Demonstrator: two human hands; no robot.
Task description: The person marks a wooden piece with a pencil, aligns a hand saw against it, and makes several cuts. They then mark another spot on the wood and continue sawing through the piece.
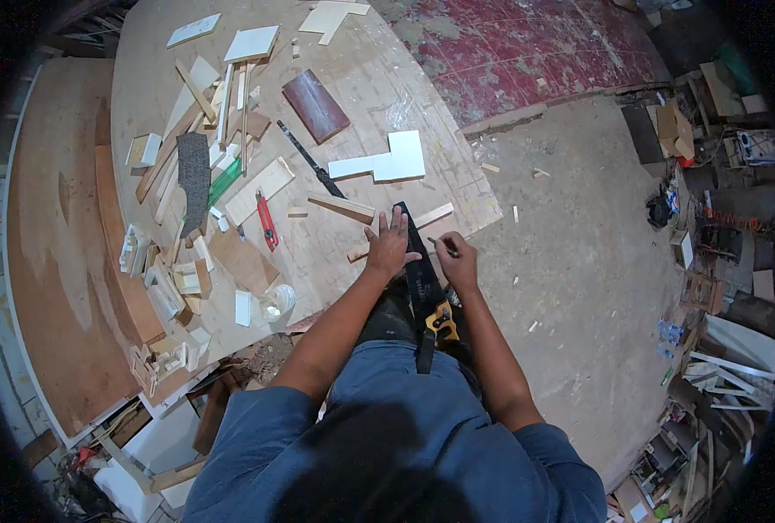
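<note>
The person's left grip (pixel 390 253) lies unclenched, fingers spread, against a handsaw (pixel 419 270) and over a wood strip (pixel 435 215) near the edge of the surface (pixel 457 174). Hand and blade hide the strip's middle. The right grip (pixel 460 264) pinches a thin dark tool (pixel 452 253), possibly a pencil, mostly covered by fingers. The saw's yellow handle (pixel 441 321) blurs into dark clothing.

Handsaw (pixel 421 283) is placed at frame centre, between left hand (pixel 391 250) and right hand (pixel 457 260), with wood strip (pixel 435 214) crossed by it. Utility knife (pixel 266 222) is laid on table (pixel 365 65), left of centre; cup (pixel 277 302) is set below it.
</note>
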